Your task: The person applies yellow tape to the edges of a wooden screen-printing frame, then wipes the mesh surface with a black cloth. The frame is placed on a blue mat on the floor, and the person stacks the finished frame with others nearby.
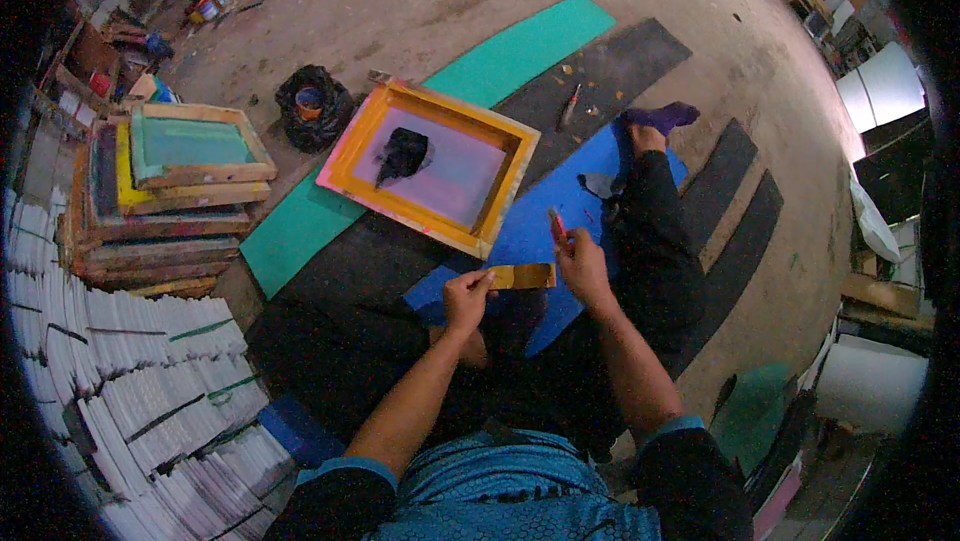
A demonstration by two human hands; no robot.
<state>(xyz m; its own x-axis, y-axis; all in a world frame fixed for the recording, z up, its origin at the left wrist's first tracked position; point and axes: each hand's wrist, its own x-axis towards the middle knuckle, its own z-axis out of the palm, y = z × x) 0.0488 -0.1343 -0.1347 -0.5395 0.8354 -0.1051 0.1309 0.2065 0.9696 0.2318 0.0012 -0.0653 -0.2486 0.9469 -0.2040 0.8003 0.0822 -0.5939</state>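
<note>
My left hand (467, 303) pinches the left end of a short, shiny yellow-brown strip (523, 277) that looks like packing tape. The strip stretches toward my right hand (584, 266), and its right end seems free. Closed in my right hand is a small red-handled tool (557, 228) pointing up and away; it looks like a cutter, though its tip is too small to make out. Just beyond my hands lies a screen-printing frame (510, 186) with yellow inner sides. Black ink or a black rag (404, 153) sits on its mesh.
Wooden-framed screens (200, 196) are piled at the left, above bundled white paper stacks (170, 361). A black plastic bag (313, 106) holds a can. Blue (540, 231), black (640, 51) and green mats (530, 46) cover the floor. My outstretched leg (650, 231) lies at the right.
</note>
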